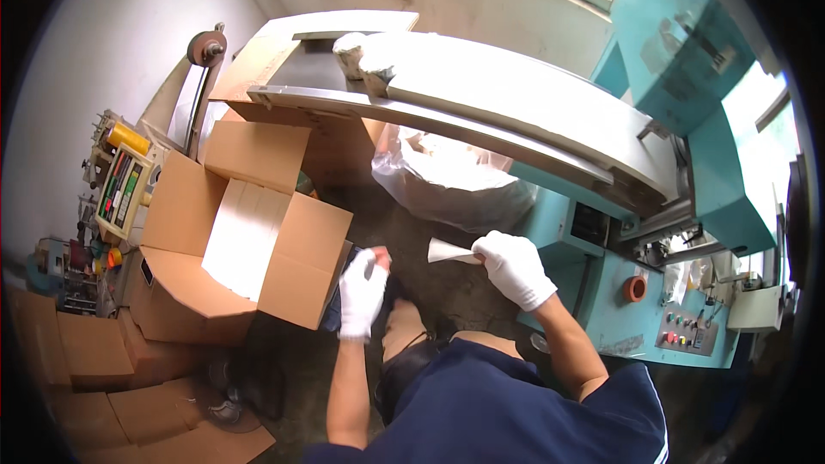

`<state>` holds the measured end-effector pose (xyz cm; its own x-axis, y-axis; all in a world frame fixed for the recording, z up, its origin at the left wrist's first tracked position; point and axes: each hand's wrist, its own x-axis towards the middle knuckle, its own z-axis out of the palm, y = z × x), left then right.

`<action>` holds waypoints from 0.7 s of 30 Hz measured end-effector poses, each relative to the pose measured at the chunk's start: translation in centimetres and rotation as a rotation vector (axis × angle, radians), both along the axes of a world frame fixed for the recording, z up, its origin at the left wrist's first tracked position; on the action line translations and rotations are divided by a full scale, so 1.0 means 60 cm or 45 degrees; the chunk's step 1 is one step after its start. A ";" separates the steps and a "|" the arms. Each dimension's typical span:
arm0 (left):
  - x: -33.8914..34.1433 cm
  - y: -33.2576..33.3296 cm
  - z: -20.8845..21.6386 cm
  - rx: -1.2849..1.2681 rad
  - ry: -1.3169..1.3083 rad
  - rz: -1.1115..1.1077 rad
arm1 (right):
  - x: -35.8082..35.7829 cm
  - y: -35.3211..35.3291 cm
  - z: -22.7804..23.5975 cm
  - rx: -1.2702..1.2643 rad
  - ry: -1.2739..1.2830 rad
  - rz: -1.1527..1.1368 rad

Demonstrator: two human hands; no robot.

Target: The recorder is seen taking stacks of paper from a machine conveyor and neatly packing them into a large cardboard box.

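Note:
My right hand [514, 268], in a white glove, pinches a small flat white paper piece [449, 251] that sticks out to the left, in front of the teal machine. My left hand [362, 290], also in a white glove, hangs lower with its fingers curled; something small and reddish shows at its fingertips, and I cannot tell if it is gripped. That hand is right beside the flap of an open cardboard box [296, 262] filled with stacked white sheets [243, 236].
A teal machine [619, 309] with a button panel [685, 332] and a red knob [634, 288] stands at the right. A long curved white conveyor [516, 103] crosses above a clear plastic bag [451, 185]. Flat cardboard [137, 395] lies at lower left.

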<state>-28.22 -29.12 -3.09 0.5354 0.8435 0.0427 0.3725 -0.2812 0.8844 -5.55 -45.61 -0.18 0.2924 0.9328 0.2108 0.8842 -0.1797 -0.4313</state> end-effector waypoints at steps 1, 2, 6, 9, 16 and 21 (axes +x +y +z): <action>0.022 0.049 -0.010 0.133 0.102 0.053 | -0.001 0.022 0.014 -0.016 0.006 -0.010; 0.039 0.096 -0.030 0.270 0.202 0.099 | 0.003 0.050 0.030 0.069 -0.027 0.132; 0.011 0.302 -0.193 0.003 1.418 -0.016 | 0.020 0.164 0.058 0.128 -0.007 0.281; 0.005 0.367 -0.273 -0.179 1.534 -0.098 | 0.048 0.250 0.051 0.178 0.086 0.185; 0.040 0.561 -0.350 0.060 0.910 -1.110 | 0.064 0.456 0.070 0.326 0.221 0.096; 0.316 0.660 0.105 0.132 0.383 -0.338 | 0.080 0.550 0.058 0.317 0.475 0.026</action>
